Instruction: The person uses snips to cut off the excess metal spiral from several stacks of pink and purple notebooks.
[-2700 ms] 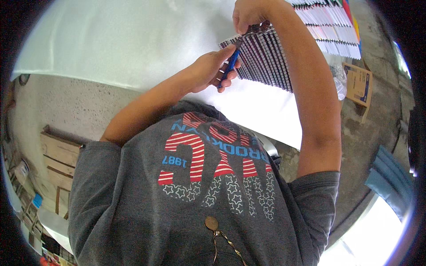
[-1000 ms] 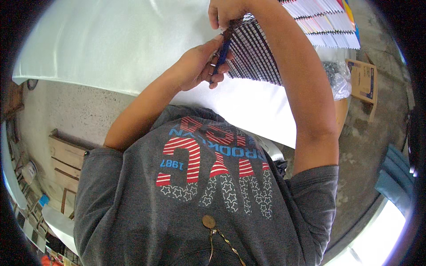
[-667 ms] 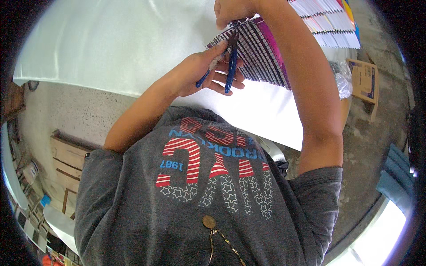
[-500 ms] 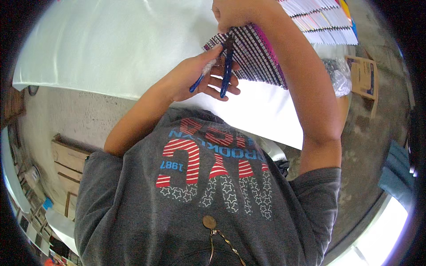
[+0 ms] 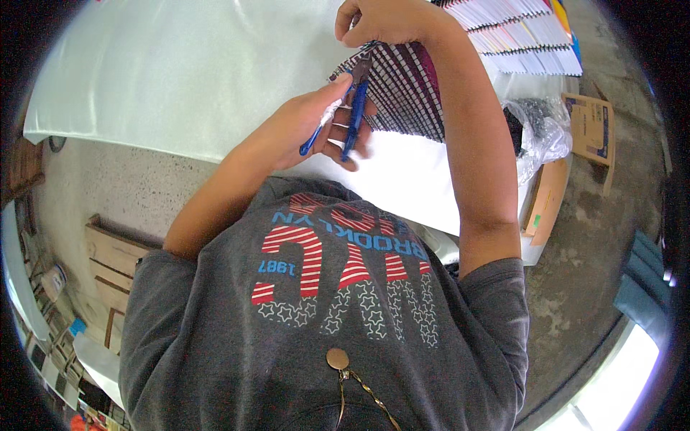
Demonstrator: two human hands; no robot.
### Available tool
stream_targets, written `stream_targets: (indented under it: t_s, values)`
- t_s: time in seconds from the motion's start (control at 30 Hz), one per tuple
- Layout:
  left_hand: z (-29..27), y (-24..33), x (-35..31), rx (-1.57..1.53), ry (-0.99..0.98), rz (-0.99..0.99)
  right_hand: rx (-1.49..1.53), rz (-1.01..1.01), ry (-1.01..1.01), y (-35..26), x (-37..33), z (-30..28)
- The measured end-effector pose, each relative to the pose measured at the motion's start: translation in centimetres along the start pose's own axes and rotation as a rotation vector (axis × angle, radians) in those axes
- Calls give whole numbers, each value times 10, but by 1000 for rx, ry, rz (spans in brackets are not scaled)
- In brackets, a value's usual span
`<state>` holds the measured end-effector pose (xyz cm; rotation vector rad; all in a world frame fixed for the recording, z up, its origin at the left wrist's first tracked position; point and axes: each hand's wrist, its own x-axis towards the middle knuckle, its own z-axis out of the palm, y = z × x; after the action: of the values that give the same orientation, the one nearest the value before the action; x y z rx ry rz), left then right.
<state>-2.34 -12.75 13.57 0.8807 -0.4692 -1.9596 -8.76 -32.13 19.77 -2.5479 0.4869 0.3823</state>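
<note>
My left hand (image 5: 316, 118) is wrapped round a pair of pliers (image 5: 354, 111) with blue handles, one of them partly bound in white. The handles are spread apart, and the dark jaws point up at the corner of a stack of wire-bound notebooks (image 5: 406, 90). Rows of dark binding coils face me on that stack, with a purple cover at its right side. Just beyond the jaws, my right hand (image 5: 381, 21) is bent at the wrist, its thumb and fingers curled closed. Whatever it pinches, if anything, is too small to make out. My right forearm hides part of the stack.
More spiral-bound books (image 5: 521, 36) lie in rows at the far right of the white table (image 5: 180, 79). Clear plastic wrapping (image 5: 546, 133) sits by the right edge, next to an open cardboard box (image 5: 591, 129). A wooden piece of furniture (image 5: 115, 266) stands at lower left.
My right hand and forearm have shifted left, uncovering more of the plastic wrapping. My left hand has drawn slightly left with the pliers, its fingers blurred.
</note>
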Motion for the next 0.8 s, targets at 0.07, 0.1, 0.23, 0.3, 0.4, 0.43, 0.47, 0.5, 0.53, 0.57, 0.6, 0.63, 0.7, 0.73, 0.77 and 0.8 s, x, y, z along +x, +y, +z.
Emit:
stream_targets:
  t_s: [0.07,0.1,0.23,0.3,0.4,0.43,0.47,0.5,0.53,0.57,0.6,0.63,0.7,0.73,0.77,0.8]
  values:
    - [8,4,1,-73,-4,-5,43,42,-7,-4,0,-1]
    - [9,6,2,-73,-1,-5,44,40,-8,-3,0,-1]
    - [-1,6,7,-65,-49,19,79,14,9,-1,-2,-2]
    - [-22,-7,12,-38,-118,37,93,3,23,-3,-4,-2]
    - [-32,-16,14,-544,-664,10,91,7,38,-6,-2,-2]
    - [-8,-4,2,-302,-380,-24,103,15,41,-2,-5,-1]
    - [7,5,-6,-56,-93,-46,110,12,43,-2,-5,-1]
    - [8,7,-4,-51,-95,-49,112,15,48,-2,-6,-1]
    - [10,9,-2,-61,-93,-20,122,18,40,-1,-5,-1]
    - [13,12,-1,-70,-92,10,132,23,32,-1,-4,0]
    - [18,15,-1,-87,-26,-4,133,24,36,0,-4,0]
    - [12,14,0,-82,-27,-4,160,29,23,0,-3,-1]
    - [-3,12,3,-166,-243,1,186,46,20,0,-6,-1]
    - [4,16,-2,-122,-141,-16,225,52,21,-1,-4,1]
    - [7,16,-4,-117,-137,-17,263,58,22,-2,-2,3]
    - [9,15,-6,-88,-50,-23,266,55,25,-3,-1,3]
